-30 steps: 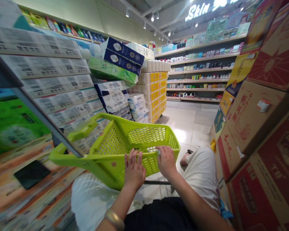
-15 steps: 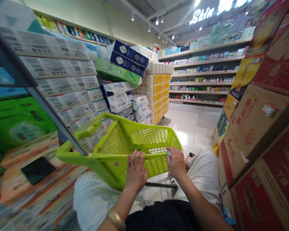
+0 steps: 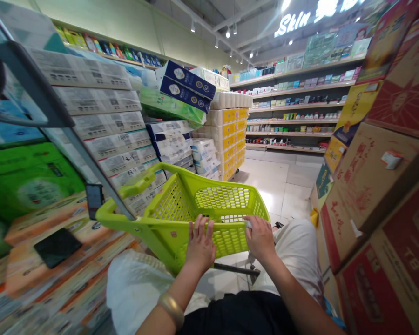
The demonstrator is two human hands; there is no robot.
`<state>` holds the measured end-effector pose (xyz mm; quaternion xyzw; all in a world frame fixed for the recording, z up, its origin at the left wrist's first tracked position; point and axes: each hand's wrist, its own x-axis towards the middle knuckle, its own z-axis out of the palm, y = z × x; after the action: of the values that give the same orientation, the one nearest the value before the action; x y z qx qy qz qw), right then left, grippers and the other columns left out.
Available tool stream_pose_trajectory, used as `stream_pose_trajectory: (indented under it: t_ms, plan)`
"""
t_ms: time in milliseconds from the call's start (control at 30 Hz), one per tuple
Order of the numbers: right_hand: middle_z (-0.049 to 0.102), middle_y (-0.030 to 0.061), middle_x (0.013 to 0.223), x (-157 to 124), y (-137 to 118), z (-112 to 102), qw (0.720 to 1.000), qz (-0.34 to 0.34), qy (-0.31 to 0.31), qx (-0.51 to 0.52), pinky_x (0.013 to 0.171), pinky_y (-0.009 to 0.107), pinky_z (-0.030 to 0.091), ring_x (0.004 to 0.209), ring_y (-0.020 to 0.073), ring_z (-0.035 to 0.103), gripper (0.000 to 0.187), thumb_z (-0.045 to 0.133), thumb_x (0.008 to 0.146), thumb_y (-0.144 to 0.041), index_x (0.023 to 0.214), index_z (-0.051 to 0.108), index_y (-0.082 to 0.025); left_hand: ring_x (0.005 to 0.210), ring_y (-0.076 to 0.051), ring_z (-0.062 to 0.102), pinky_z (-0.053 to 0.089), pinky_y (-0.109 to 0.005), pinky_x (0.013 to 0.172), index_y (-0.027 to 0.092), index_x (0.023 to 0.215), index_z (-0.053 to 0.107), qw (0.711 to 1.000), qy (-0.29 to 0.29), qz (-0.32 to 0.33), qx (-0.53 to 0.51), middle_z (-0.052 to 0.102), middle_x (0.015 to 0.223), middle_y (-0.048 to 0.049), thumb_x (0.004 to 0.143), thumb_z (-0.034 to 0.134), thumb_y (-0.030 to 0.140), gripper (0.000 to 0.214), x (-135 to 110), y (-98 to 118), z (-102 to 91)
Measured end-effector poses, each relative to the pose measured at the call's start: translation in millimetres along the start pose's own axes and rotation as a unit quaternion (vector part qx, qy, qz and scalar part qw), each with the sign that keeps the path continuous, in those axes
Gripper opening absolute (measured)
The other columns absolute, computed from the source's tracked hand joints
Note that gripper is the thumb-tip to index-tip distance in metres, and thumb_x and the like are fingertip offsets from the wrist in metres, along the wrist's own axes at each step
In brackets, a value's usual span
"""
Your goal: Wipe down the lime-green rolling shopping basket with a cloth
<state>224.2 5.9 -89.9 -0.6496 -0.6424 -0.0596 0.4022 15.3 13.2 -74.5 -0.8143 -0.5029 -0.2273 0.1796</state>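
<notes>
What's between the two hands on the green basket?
Only a bare stretch of the green shopping basket rim, between left hand and right hand, in the head view.

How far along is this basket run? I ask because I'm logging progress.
Done: little to see, as no goods show inside the green basket. In hand: the left hand and right hand grip its near rim, between stacked tissue packs and cartons. Left: seemingly all of the filling.

Stacked tissue packs [image 3: 101, 125] line the left, red cardboard boxes [image 3: 380, 186] the right, stocked shelves [image 3: 293, 111] behind.
</notes>
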Motion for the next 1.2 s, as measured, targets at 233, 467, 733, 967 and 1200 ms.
stream_pose_trajectory:
  t_ms: [233, 467, 733, 967, 1200]
  plan:
    - [0.065, 0.0063, 0.100, -8.0, 3.6, -1.1, 0.999, -0.021, 0.029, 0.005, 0.094, 0.036, 0.035, 0.097, 0.0213, 0.055, 0.038, 0.044, 0.077, -0.007, 0.108, 0.062, -0.019, 0.142, -0.030, 0.025, 0.015, -0.051, 0.119, 0.017, 0.133, 0.043, 0.999, -0.013, 0.032, -0.002, 0.047, 0.136, -0.0138, 0.068, 0.055, 0.014, 0.066, 11.7, -11.1, 7.1]
    - [0.067, 0.0065, 0.103, -8.6, -8.3, -1.4, 1.000, -0.025, 0.005, 0.008, 0.091, 0.035, 0.039, 0.094, 0.0206, 0.057, 0.039, 0.045, 0.077, -0.010, 0.111, 0.062, -0.019, 0.146, -0.031, 0.016, 0.025, -0.050, 0.117, 0.014, 0.137, 0.041, 0.999, -0.006, 0.041, -0.008, 0.038, 0.147, -0.0147, 0.069, 0.054, 0.010, 0.068, 23.6, -31.9, 10.6]
    - [0.067, 0.0062, 0.096, -16.5, -6.8, -1.0, 0.999, -0.035, -0.024, -0.007, 0.084, 0.033, 0.043, 0.089, 0.0204, 0.059, 0.040, 0.050, 0.077, -0.012, 0.113, 0.064, -0.020, 0.147, -0.028, 0.009, 0.031, -0.047, 0.116, 0.016, 0.142, 0.035, 0.999, -0.015, 0.043, -0.026, 0.025, 0.156, -0.0124, 0.070, 0.054, 0.009, 0.074, 20.4, -35.9, 10.1]
    - [0.068, 0.0061, 0.097, -18.5, -1.7, -6.0, 0.998, -0.021, -0.064, -0.005, 0.083, 0.032, 0.043, 0.090, 0.0208, 0.061, 0.038, 0.049, 0.079, -0.014, 0.113, 0.064, -0.022, 0.148, -0.026, 0.008, 0.032, -0.044, 0.116, 0.016, 0.144, 0.033, 0.998, -0.033, 0.050, -0.026, 0.020, 0.158, -0.0118, 0.071, 0.054, 0.010, 0.076, 23.6, -31.8, 7.0]
    - [0.067, 0.0068, 0.102, -23.2, -11.4, -2.0, 0.999, -0.015, -0.039, -0.010, 0.086, 0.035, 0.044, 0.093, 0.0224, 0.060, 0.039, 0.050, 0.079, -0.013, 0.114, 0.063, -0.020, 0.148, -0.027, 0.009, 0.031, -0.046, 0.116, 0.015, 0.144, 0.033, 0.998, -0.036, 0.050, -0.028, 0.021, 0.158, -0.0129, 0.071, 0.053, 0.008, 0.076, 28.7, -36.9, 8.1]
